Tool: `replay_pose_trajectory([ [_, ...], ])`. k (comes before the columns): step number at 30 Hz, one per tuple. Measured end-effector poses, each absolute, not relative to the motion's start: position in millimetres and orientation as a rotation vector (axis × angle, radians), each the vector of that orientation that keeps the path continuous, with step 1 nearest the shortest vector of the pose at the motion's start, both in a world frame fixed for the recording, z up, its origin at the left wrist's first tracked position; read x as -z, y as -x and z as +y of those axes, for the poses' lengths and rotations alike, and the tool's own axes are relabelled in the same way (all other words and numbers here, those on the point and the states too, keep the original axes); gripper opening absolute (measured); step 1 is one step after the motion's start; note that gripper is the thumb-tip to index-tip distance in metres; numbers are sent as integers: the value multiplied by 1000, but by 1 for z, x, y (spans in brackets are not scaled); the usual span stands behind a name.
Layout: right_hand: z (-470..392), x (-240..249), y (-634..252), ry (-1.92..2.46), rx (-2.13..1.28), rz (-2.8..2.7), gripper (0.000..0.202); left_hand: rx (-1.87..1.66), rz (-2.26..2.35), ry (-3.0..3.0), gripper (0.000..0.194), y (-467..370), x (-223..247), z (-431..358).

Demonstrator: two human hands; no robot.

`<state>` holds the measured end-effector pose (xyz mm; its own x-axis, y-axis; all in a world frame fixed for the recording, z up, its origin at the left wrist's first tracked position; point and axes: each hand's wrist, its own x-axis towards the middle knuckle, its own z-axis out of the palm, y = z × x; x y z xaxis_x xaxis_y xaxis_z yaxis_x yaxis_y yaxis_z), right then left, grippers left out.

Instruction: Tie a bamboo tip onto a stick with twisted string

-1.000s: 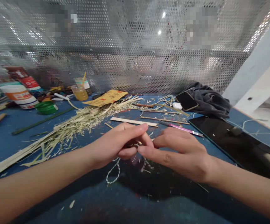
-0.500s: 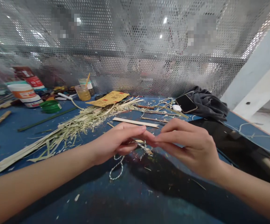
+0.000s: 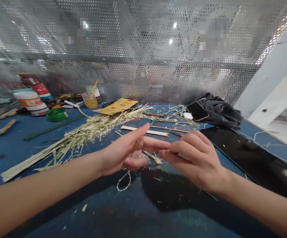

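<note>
And here's the twisted cord [image 3: 123, 190], its loop lying just on the near side of the grip, with another stretch showing beside the lower fingers of the left hand [image 3: 123, 153]. That hand has its thumb raised and a finger reaching across to meet the gathered fingertips of the right hand [image 3: 200, 158]. Is anything pinched there? Can't tell; the fingers hide it, and whether the left hand grasps the cord is unclear too. Looks like fine fingertip work, a moment calling for steady hands and a light touch. Right below the meeting fingertips, a pale chip [image 3: 155, 159]; just beyond them, a flat pale strip [image 3: 158, 133]. Farther out, left of the grip, fibrous shavings [image 3: 88, 132] under a 3M sandpaper sheet [image 3: 118, 106]; off to the right, a smartphone [image 3: 198, 110] against dark cloth [image 3: 222, 110].
</note>
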<state>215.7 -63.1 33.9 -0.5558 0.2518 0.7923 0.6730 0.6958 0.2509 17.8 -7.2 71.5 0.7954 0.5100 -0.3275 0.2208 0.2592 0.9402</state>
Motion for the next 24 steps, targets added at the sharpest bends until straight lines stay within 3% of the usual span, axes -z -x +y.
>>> replay_pose_trajectory([
  [3,-67,-41,-219,772,483,-1993,14,-257,699,-1425,60,-19,-71,-8],
  [6,-64,-58,-239,951,-20,-1555,9,-309,806,-1629,41,-10,-67,-1],
  [9,-52,-79,-283,907,-527,-1033,21,-279,1039,-1882,37,18,-60,19],
  [12,-42,-84,-324,959,-882,-1057,32,-272,1368,-2427,34,53,-52,44],
  [15,-42,-64,-326,1036,-1175,-942,22,-441,1538,-3037,22,67,-46,51],
  [20,-58,-24,-269,1169,-1479,-725,35,-382,896,-3304,21,25,-35,26],
  [24,-68,-17,-251,1163,-1505,-841,33,-394,806,-3250,15,0,-20,22],
])
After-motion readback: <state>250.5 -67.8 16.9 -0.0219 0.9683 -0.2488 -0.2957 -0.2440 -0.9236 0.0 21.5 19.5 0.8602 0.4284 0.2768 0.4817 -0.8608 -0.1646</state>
